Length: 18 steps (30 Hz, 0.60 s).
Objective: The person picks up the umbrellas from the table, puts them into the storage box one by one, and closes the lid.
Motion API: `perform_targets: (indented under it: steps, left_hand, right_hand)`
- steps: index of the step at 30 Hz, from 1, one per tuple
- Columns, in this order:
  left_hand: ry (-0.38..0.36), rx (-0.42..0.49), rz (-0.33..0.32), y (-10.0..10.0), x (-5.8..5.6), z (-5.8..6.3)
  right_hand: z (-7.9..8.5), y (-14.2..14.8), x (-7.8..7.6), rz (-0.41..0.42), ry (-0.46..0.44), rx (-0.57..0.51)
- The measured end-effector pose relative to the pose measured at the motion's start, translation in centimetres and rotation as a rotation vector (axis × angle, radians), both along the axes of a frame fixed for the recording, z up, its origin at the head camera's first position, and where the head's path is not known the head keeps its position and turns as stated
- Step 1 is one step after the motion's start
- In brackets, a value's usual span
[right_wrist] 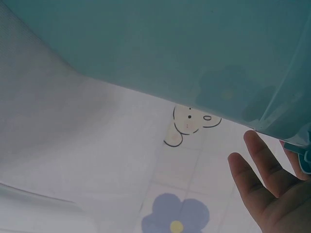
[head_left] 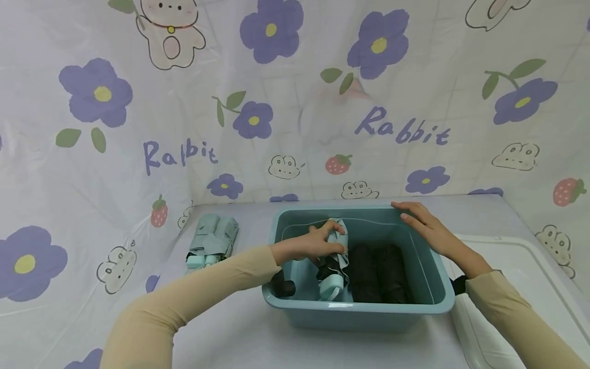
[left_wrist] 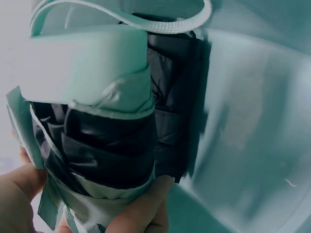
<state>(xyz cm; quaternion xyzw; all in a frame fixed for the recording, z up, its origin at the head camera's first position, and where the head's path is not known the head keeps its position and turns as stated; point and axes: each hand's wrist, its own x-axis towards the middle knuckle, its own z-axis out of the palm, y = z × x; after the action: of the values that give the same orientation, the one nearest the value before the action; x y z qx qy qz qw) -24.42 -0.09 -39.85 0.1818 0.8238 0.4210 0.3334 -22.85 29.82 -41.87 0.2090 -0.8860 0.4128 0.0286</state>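
- The left hand reaches into the teal bin, its thumb and fingers curled round a folded umbrella and gripping it
- The umbrella is inside the bin, left of the middle, its pale mint handle toward the near wall and a looped strap hanging from that end; whether it touches the floor of the bin cannot be told
- Its fabric shows pale outside and black in the folds
- The right hand rests at the far right corner of the rim, fingers extended and a little apart, gripping nothing
- Two long black bundles lie side by side in the bin, just right of the umbrella
- A dark object, partly hidden by the left sleeve, sits in the near left corner
- Two pale folded umbrellas lie together on the table, left of the bin
- A white lid lies to its right
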Motion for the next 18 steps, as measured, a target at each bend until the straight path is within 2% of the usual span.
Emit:
perform_targets:
  steps: [6, 12, 13, 18]
  left_hand:
    - [0.009, -0.035, -0.002, 0.8, -0.1, -0.9]
    - [0.053, -0.107, -0.022, 1.5, -0.2, -1.7]
    - [0.06, -0.112, -0.029, 1.6, -0.2, -1.8]
    - [0.064, -0.139, -0.033, 2.3, -0.5, -2.8]
  right_hand:
    - [0.1, 0.0, 0.1, -0.005, -0.003, -0.004]
    - [0.1, 0.0, -0.1, -0.004, -0.014, -0.01]
    - [0.6, -0.2, 0.2, -0.005, -0.017, -0.008]
    - [0.1, 0.0, 0.0, -0.006, -0.013, -0.003]
